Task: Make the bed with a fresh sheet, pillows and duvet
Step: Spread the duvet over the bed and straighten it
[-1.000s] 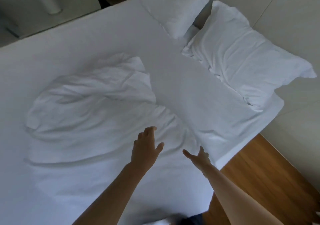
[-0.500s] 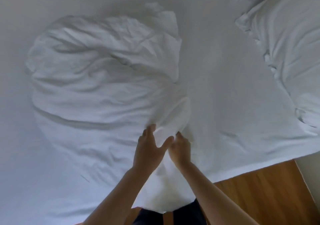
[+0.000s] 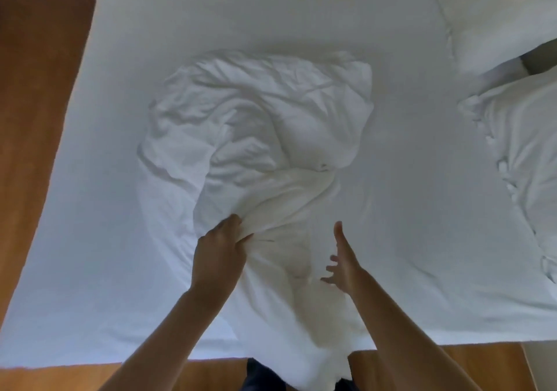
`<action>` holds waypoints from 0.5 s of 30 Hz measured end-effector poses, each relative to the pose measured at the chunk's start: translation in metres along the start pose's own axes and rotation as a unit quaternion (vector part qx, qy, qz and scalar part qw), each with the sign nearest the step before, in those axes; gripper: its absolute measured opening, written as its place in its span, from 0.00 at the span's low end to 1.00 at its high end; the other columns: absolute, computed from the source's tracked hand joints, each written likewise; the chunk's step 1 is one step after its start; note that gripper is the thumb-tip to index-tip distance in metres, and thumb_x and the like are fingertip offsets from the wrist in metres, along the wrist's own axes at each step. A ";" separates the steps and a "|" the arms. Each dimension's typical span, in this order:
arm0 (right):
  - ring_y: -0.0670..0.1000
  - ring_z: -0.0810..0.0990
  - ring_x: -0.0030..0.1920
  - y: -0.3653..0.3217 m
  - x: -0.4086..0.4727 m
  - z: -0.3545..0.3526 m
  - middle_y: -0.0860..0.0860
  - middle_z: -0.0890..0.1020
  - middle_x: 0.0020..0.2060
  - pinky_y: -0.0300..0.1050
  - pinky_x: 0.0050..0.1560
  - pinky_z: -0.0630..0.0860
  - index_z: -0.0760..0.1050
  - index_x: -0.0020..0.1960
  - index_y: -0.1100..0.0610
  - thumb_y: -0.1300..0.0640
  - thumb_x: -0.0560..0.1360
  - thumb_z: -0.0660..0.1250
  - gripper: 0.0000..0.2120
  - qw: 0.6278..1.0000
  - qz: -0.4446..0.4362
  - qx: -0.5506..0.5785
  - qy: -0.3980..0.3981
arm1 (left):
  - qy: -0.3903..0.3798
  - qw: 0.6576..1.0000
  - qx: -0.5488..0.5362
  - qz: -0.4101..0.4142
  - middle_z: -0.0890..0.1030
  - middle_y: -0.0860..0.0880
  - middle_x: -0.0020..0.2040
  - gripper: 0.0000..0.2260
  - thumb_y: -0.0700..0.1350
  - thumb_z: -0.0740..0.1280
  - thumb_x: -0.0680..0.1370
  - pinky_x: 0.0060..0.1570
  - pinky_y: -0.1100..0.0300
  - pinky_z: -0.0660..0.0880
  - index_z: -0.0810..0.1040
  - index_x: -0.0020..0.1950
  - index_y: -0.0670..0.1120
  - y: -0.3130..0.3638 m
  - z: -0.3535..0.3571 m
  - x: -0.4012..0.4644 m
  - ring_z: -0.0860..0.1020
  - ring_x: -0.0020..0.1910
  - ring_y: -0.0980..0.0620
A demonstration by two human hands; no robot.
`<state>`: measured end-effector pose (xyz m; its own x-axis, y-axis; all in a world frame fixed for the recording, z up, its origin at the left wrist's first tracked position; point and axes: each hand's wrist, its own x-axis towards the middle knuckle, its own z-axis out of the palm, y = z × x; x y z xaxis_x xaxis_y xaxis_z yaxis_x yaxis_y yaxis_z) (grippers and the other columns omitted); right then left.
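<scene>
A crumpled white duvet [image 3: 262, 137] lies bunched in the middle of the bed, on a smooth white fitted sheet [image 3: 120, 179]. One end of the duvet trails over the near edge toward me. My left hand [image 3: 218, 255] grips a fold of the duvet near its lower left side. My right hand [image 3: 340, 265] hovers just right of the trailing part, fingers spread and holding nothing. Two white pillows, one [image 3: 494, 14] at the top right and one [image 3: 524, 155] at the right edge, lie at the head of the bed.
Wooden floor [image 3: 33, 104] shows along the left side and along the near edge of the bed. A dark gap [image 3: 539, 56] opens between the two pillows. Dark clothing on my legs [image 3: 262, 375] shows at the bottom, against the bed.
The view swung left, bringing the whole bed into sight. My hands, together on a duvet fold half a second ago, have parted: the left keeps its grip, the right has let go.
</scene>
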<state>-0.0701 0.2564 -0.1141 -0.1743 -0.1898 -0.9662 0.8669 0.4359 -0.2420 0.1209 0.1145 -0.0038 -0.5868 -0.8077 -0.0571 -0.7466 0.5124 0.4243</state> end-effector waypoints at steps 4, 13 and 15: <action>0.63 0.83 0.54 -0.030 0.017 0.070 0.64 0.79 0.60 0.58 0.43 0.81 0.71 0.64 0.66 0.33 0.68 0.73 0.42 0.958 0.093 0.195 -0.189 | 0.099 0.992 0.015 0.081 0.72 0.50 0.32 0.10 0.29 0.68 0.66 0.27 0.61 0.67 0.73 0.42 0.41 -0.021 -0.068 0.006 0.67 0.25 0.44; 0.45 0.60 0.19 -0.103 -0.126 0.245 0.53 0.66 0.26 0.35 0.19 0.54 0.67 0.35 0.57 0.72 0.77 0.59 0.15 0.958 -0.245 0.035 -0.143 | 0.199 0.972 0.112 0.053 0.79 0.39 0.37 0.11 0.34 0.59 0.70 0.31 0.52 0.70 0.77 0.48 0.40 -0.115 -0.251 0.106 0.76 0.33 0.35; 0.46 0.60 0.19 -0.115 -0.171 0.267 0.53 0.66 0.25 0.36 0.21 0.56 0.65 0.34 0.57 0.71 0.76 0.61 0.15 0.932 -0.328 0.020 -0.156 | 0.176 0.975 0.135 -0.032 0.82 0.37 0.44 0.09 0.44 0.62 0.80 0.40 0.44 0.76 0.78 0.57 0.44 -0.135 -0.293 0.131 0.79 0.41 0.34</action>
<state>-0.0146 0.0037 0.1025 -0.5340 -0.6525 -0.5377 0.6394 0.1044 -0.7618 0.2369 -0.1463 0.1965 -0.4271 -0.8665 0.2583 -0.8615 0.4767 0.1748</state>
